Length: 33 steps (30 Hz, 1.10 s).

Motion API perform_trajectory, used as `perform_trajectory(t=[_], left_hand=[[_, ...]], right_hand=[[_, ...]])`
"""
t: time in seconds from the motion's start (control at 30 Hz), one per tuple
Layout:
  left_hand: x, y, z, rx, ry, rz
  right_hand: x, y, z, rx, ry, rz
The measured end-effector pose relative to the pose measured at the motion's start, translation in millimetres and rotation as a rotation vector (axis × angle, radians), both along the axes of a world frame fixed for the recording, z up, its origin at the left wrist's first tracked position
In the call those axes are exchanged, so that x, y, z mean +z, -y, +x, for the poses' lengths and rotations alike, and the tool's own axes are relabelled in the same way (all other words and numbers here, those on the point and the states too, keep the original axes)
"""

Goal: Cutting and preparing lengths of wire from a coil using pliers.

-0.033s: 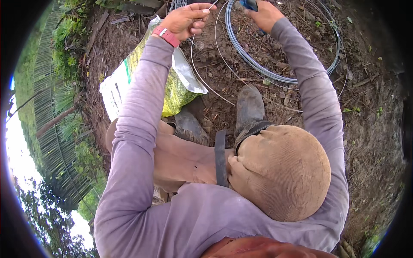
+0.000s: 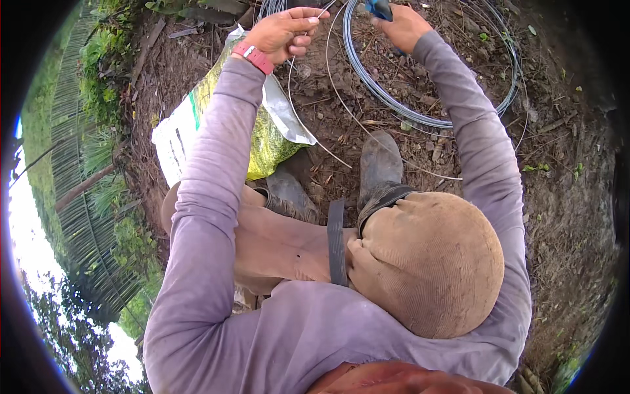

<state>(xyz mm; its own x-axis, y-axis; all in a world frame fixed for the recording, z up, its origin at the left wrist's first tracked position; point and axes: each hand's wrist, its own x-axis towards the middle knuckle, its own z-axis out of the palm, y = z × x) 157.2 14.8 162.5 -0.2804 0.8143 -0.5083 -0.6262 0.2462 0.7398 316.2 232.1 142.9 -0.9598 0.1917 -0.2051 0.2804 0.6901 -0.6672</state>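
My left hand point(image 2: 287, 34), with a red watch strap at its wrist, pinches a thin wire point(image 2: 293, 108) between thumb and fingers at the top edge. The wire's tail curves down from this hand and its loose end lies over the soil by my boots. My right hand point(image 2: 403, 28) is closed round blue-handled pliers point(image 2: 378, 8), partly cut off by the upper edge. Below that hand lies a large coil of grey wire point(image 2: 407, 113) on the ground. Another thin strand point(image 2: 357, 123) loops from the top toward my right forearm.
A white and yellow-green sack point(image 2: 279, 141) leans beside my left forearm. My rubber boots point(image 2: 380, 161) stand on brown, littered soil point(image 2: 558, 197). One bent knee point(image 2: 430, 262) rises between my arms. Palm fronds point(image 2: 82, 171) and plants line the left. More wire point(image 2: 272, 8) shows behind my left hand.
The wire tail from my left hand has swung slightly left. The other thin strand has shifted, its lower part now nearer my knee. Both hands keep their holds, almost in place.
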Motion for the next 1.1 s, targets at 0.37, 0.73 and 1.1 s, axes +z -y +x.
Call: perform_trajectory(t=[0.37,0.73,1.1], left_hand=[[20.8,0.8,6.8,-0.097,-0.110,-0.073],[6.2,-8.1,-22.7,-0.114,-1.080,-0.317],[-68.2,-63.0,-135.4,0.363,-0.924,-0.251]], right_hand=[[-25.5,4.2,-8.5,-0.120,0.027,-0.345],[-17.3,15.0,6.7,-0.334,0.056,0.192],[9.1,14.3,35.1,-0.318,0.122,0.067]])
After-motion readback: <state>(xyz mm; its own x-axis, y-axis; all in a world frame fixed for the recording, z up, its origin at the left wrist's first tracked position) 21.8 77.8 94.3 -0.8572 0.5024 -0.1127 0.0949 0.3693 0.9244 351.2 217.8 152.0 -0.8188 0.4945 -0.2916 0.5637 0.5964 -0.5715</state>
